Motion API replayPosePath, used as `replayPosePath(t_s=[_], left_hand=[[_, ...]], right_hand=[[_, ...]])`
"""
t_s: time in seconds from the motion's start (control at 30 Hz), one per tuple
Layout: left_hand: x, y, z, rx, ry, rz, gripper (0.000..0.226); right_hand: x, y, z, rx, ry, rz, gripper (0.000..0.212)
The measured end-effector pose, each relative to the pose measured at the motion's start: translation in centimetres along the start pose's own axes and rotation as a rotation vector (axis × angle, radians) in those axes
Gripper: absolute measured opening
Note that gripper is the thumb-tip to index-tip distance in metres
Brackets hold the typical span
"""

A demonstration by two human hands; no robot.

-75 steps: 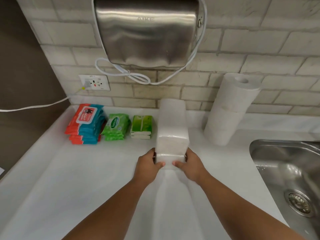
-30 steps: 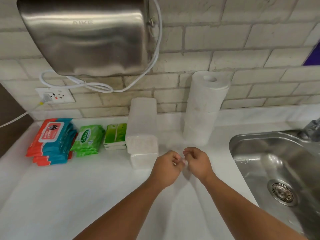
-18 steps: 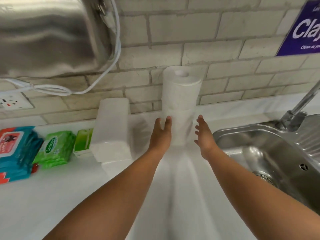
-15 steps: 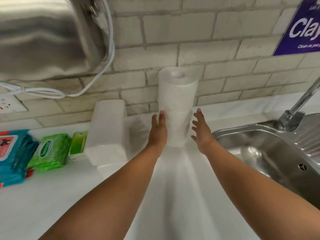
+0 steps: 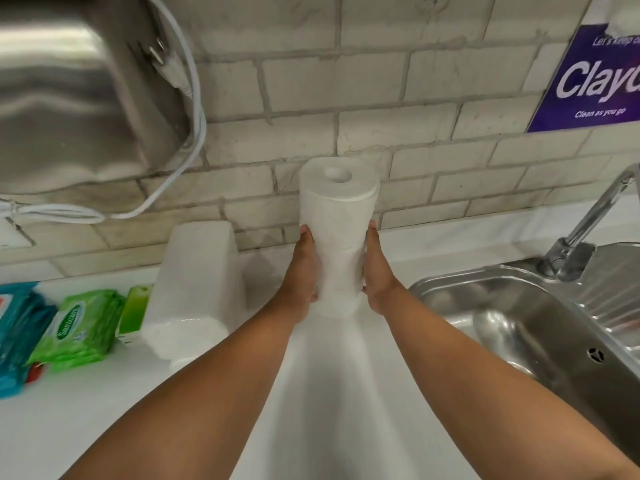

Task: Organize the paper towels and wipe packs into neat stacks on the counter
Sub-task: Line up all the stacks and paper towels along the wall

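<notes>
A tall column of white paper towel rolls (image 5: 337, 216) stands upright on the white counter (image 5: 104, 410) near the brick wall. My left hand (image 5: 302, 271) presses flat against its left side and my right hand (image 5: 375, 268) against its right side. To the left stand stacked white folded paper towel packs (image 5: 197, 289). Further left lie a small green tissue pack (image 5: 135, 308), green wipe packs (image 5: 81, 325) and blue and red wipe packs (image 5: 17, 334) at the frame's left edge.
A steel sink (image 5: 519, 323) with a tap (image 5: 588, 223) lies to the right. A steel hand dryer (image 5: 76, 91) with a white cable (image 5: 187, 133) hangs on the wall upper left. A purple sign (image 5: 595, 81) is at upper right.
Both hands left the folded towel packs, reached forward with fingers spread, and have closed in on either side of the roll column. The view has shifted right and closer.
</notes>
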State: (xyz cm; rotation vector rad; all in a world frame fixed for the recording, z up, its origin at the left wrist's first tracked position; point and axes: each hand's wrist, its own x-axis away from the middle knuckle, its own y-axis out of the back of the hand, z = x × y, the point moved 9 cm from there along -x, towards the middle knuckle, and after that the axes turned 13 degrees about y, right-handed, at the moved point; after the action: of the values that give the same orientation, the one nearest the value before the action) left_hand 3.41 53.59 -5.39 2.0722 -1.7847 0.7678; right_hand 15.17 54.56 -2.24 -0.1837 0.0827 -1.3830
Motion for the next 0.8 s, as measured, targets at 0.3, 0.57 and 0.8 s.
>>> replayPosePath(t_s=[0.3,0.57,0.8], left_hand=[[4.3,1.0,2.8,-0.055,0.011,-0.086,0.078],[10.3,2.7,6.8,-0.020,0.042,-0.075,0.077],[15.2,4.4,10.0,-0.005,0.015,-0.082,0.083]], right_hand=[[5.0,-0.6,-0.7,0.020,-0.024,0.012,0.054],[12.1,-2.3,-1.5,-0.001,-0.054,0.029,0.057],[17.6,-4.0,-2.0,-0.006,-0.021,0.061,0.042]])
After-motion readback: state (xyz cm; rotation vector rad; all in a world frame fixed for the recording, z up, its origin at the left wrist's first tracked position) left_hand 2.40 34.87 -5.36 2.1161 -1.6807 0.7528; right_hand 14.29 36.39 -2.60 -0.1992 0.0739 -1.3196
